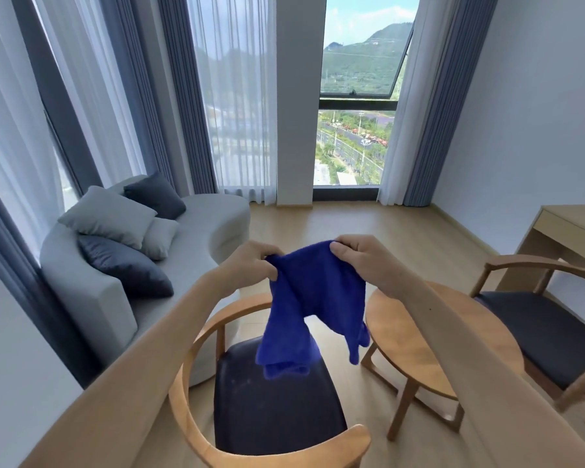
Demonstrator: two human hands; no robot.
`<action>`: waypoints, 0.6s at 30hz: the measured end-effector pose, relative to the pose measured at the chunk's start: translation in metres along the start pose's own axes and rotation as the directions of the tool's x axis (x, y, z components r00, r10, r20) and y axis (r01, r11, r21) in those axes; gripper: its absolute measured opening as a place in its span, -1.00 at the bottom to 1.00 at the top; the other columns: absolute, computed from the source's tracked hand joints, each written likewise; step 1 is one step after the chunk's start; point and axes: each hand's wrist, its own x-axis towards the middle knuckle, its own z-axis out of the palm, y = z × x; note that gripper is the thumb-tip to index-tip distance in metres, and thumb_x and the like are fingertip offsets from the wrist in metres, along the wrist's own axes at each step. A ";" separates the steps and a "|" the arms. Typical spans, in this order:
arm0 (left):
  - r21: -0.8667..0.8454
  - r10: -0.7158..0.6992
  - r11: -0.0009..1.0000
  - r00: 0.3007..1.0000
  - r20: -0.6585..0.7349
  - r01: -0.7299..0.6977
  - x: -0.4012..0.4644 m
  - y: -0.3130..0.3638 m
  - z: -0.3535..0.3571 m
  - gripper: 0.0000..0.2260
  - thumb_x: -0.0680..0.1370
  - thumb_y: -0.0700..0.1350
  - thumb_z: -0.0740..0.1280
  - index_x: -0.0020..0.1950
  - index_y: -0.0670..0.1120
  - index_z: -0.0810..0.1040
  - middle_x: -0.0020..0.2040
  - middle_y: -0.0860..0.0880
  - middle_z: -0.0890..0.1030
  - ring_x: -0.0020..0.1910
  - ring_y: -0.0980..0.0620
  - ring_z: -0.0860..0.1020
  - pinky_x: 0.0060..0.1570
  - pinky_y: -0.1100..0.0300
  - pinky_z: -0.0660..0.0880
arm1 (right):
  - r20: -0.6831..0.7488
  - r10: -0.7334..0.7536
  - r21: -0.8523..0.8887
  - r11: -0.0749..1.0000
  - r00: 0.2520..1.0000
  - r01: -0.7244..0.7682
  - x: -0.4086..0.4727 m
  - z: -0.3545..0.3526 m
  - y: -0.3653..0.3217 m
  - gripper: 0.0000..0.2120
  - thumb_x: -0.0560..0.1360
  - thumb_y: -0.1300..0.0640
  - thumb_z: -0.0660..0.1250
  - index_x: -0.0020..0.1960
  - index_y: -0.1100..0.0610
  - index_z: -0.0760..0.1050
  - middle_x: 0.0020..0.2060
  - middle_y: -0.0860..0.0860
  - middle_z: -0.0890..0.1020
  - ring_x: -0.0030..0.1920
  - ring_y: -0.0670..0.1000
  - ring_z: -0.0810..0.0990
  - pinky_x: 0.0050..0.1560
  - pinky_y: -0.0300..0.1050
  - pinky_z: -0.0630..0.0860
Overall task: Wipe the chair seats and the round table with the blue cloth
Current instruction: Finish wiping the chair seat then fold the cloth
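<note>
Both hands hold the blue cloth (pixel 313 298) up in the air, each pinching a top corner: the left hand (pixel 250 263) with curled fingers at its left corner, the right hand (pixel 360 256) at its right. The cloth hangs down crumpled, its lower end above the dark seat of the near chair (pixel 274 403). The round tabletop (pixel 429 339) stands just right of that chair, with a 2nd chair (pixel 541 322) beyond it. A grey sofa (pixel 122 275) with cushions sits left.
</note>
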 end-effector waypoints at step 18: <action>-0.024 0.023 1.000 0.969 0.245 -0.018 -0.010 -0.007 -0.002 -0.88 0.56 -0.23 0.32 0.07 -0.09 0.57 0.02 -0.10 0.64 0.01 -0.06 0.61 0.00 0.13 0.56 | 0.157 0.016 -0.183 0.983 0.987 0.013 0.001 -0.058 0.005 -0.70 0.47 0.32 0.39 0.18 0.11 0.56 -0.04 -0.01 0.66 -0.06 -0.10 0.61 -0.11 -0.29 0.56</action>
